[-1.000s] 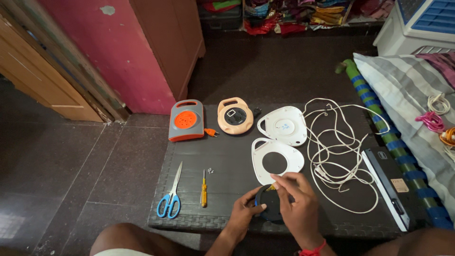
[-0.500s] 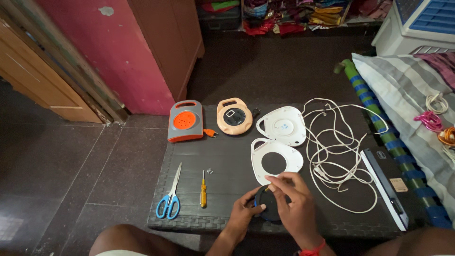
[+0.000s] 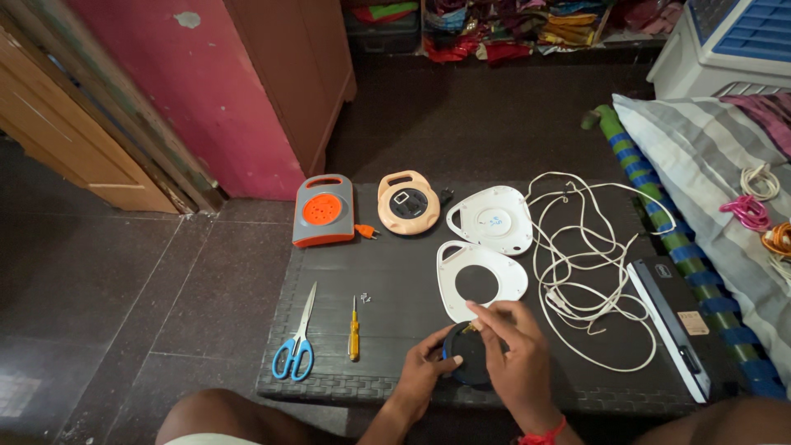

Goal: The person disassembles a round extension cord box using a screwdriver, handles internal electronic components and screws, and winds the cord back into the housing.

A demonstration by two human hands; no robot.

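Observation:
My left hand (image 3: 424,363) grips the left edge of a round black disc-shaped part (image 3: 468,363) near the front of the dark woven mat (image 3: 395,264). My right hand (image 3: 511,354) lies over the disc, its fingertips pinching something small at the disc's top edge. Just beyond the hands lies a white casing half with a round hole (image 3: 482,280), and behind it a second white casing half (image 3: 493,219). A loose white cord (image 3: 585,272) sprawls to the right of them.
Blue-handled scissors (image 3: 297,342), a yellow screwdriver (image 3: 353,334) and small screws (image 3: 365,298) lie at the front left. A grey-orange reel box (image 3: 324,212) and a peach one (image 3: 409,203) stand at the back. A long dark flat device (image 3: 676,325) and a striped pillow (image 3: 709,165) are on the right.
The hands have stayed on the black disc; the right fingers have shifted slightly over its top edge. Nothing else has moved.

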